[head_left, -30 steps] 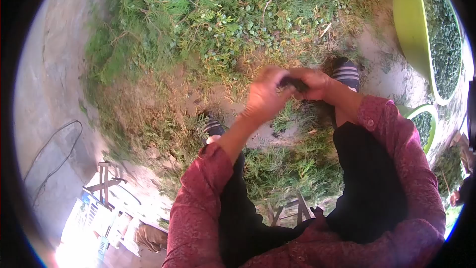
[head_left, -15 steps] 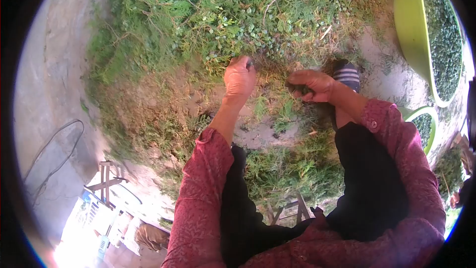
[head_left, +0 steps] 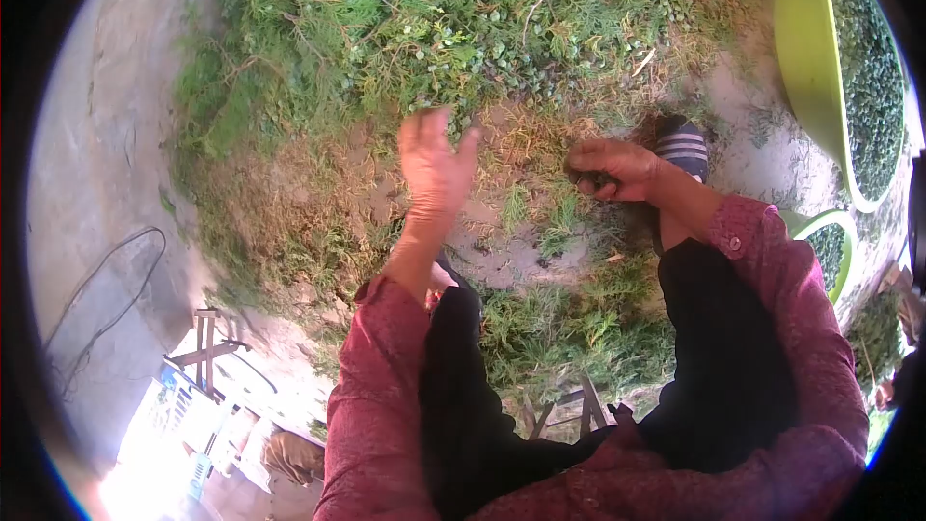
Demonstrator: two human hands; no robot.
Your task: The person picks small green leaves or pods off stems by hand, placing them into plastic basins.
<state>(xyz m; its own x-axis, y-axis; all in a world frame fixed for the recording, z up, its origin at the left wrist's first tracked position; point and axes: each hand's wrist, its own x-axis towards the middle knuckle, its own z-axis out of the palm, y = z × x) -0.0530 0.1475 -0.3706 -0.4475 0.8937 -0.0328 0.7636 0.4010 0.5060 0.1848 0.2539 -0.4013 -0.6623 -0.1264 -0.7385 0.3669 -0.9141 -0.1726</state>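
A heap of green conifer sprigs (head_left: 328, 48) spreads across the top of the view, with small pale-green cones (head_left: 473, 43) among the leaves. My left hand (head_left: 434, 162) is over the near edge of this heap, fingers and thumb apart, nothing visible in it. To its right, my right hand (head_left: 617, 171) is curled closed near my striped shoe. Small dark-green cones (head_left: 600, 179) show between its fingers; how many is hidden. Loose sprigs and brown bits (head_left: 318, 174) lie on the ground under and around both hands.
At the right stands a large lime-green basin (head_left: 808, 48) filled with small green pieces. A smaller green basin (head_left: 845, 270) holds similar pieces. More clippings (head_left: 579, 328) lie between my legs. A wooden frame (head_left: 204, 352) and a dark cord (head_left: 101, 275) are at the left.
My left hand has shifted left and gone from a closed grip at the heap's edge to spread fingers. My right hand stays closed, almost in place.
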